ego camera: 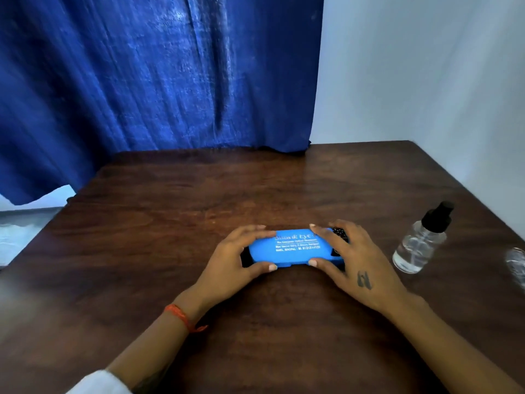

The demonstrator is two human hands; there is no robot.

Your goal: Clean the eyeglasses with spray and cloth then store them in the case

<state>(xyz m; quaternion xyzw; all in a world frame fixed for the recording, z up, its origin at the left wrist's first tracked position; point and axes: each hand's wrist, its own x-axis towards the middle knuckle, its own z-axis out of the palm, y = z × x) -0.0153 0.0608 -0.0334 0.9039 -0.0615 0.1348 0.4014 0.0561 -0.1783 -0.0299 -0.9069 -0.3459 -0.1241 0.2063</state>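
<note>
Hands (227,258) (349,257) grip case (289,248) — closed.

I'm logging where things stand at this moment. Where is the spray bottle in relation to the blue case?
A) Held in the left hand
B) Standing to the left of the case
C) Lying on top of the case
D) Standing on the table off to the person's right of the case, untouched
D: the spray bottle stands upright on the table to the right of the blue case, while the left hand and right hand both hold the case.

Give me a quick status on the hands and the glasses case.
Left hand and right hand both grip the closed blue case on the table. Glasses not visible. Spray bottle stands apart, right.
</note>
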